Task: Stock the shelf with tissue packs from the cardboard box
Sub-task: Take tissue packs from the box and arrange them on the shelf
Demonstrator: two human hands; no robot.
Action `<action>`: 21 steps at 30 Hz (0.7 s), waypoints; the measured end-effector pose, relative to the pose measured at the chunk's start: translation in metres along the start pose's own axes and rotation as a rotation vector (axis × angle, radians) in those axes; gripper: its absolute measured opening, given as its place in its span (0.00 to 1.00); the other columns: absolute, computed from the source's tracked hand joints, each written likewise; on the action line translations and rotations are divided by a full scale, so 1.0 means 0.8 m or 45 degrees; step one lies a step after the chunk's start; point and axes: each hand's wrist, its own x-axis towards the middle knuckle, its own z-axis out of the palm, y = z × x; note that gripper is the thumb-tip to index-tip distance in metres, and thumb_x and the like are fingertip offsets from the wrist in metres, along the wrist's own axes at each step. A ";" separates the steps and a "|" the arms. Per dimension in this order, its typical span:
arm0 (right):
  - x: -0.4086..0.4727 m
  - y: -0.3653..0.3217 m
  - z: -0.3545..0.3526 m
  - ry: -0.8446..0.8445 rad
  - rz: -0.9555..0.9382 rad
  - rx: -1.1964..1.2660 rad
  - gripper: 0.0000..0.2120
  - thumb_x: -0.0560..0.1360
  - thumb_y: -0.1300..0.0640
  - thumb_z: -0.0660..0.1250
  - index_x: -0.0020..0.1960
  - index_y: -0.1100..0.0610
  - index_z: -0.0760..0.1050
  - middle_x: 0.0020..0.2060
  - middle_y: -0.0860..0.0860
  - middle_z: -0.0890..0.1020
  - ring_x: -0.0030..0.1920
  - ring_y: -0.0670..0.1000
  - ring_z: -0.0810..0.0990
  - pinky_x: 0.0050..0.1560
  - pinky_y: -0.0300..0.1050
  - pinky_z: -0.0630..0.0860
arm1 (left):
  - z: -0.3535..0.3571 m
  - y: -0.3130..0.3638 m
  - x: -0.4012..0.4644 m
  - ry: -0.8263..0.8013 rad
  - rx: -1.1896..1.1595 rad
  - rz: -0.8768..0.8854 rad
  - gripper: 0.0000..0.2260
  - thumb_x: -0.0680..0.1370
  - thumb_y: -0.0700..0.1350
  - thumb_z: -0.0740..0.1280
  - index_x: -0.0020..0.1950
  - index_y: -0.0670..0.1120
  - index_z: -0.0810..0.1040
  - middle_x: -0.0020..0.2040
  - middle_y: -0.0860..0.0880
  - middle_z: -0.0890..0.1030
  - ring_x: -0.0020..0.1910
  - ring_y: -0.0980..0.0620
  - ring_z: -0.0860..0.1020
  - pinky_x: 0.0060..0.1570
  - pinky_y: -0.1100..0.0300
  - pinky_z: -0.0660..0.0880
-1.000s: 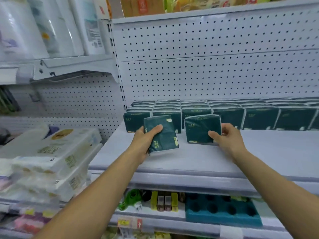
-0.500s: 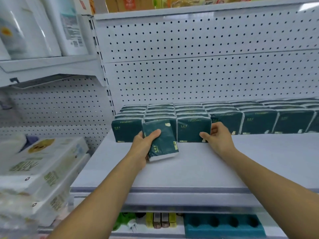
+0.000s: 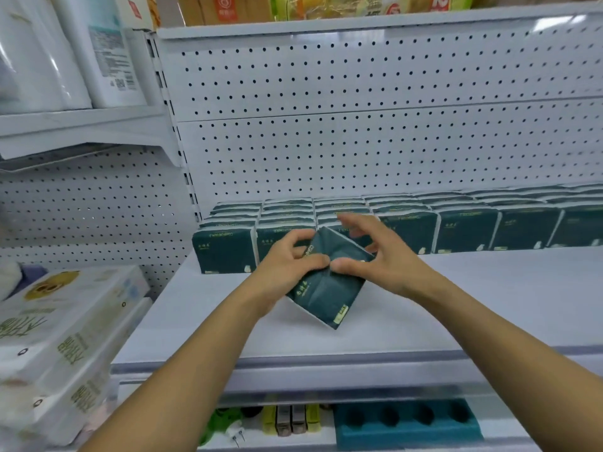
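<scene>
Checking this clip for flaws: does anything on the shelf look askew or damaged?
One tissue pack is held tilted cornerwise in both hands in front of the upright row. Its wrapper is creased under the fingers. The row itself stands straight.

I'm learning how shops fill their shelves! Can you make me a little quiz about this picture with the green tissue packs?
1. True or false: both hands touch the tilted dark green tissue pack.
2. What stands behind that pack on the white shelf? A) a row of matching green packs B) glass bottles C) shoes
3. Fill in: the wall behind the shelf is a white board full of small ____.

Key
1. True: the left hand grips its left side and the right hand pinches its right side.
2. A: the row of packs lines the back.
3. Holes: it is a pegboard.
</scene>
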 end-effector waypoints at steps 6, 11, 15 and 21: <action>-0.029 0.039 -0.049 0.150 0.248 0.187 0.15 0.70 0.59 0.76 0.54 0.51 0.78 0.47 0.45 0.84 0.48 0.43 0.82 0.42 0.36 0.78 | 0.018 -0.012 0.018 0.207 0.553 0.317 0.20 0.78 0.51 0.70 0.68 0.54 0.70 0.60 0.57 0.80 0.61 0.56 0.76 0.63 0.56 0.72; -0.051 0.103 -0.085 0.649 0.426 0.273 0.12 0.72 0.58 0.74 0.54 0.53 0.77 0.48 0.48 0.84 0.46 0.49 0.81 0.38 0.38 0.76 | 0.007 -0.045 0.046 0.439 1.286 0.630 0.30 0.78 0.54 0.69 0.77 0.53 0.62 0.76 0.55 0.64 0.75 0.52 0.60 0.77 0.50 0.51; -0.043 0.125 -0.094 0.820 0.468 0.178 0.12 0.73 0.57 0.74 0.54 0.55 0.76 0.46 0.53 0.82 0.36 0.51 0.78 0.39 0.42 0.76 | 0.023 -0.059 0.074 0.383 1.659 0.719 0.37 0.77 0.58 0.68 0.80 0.52 0.53 0.80 0.52 0.54 0.80 0.51 0.50 0.77 0.45 0.37; -0.025 0.130 -0.098 0.779 0.463 -0.093 0.06 0.75 0.57 0.72 0.41 0.56 0.76 0.36 0.54 0.80 0.28 0.39 0.78 0.35 0.32 0.73 | 0.027 -0.065 0.100 0.421 1.969 0.698 0.41 0.77 0.61 0.66 0.81 0.51 0.47 0.81 0.51 0.55 0.80 0.49 0.50 0.74 0.41 0.34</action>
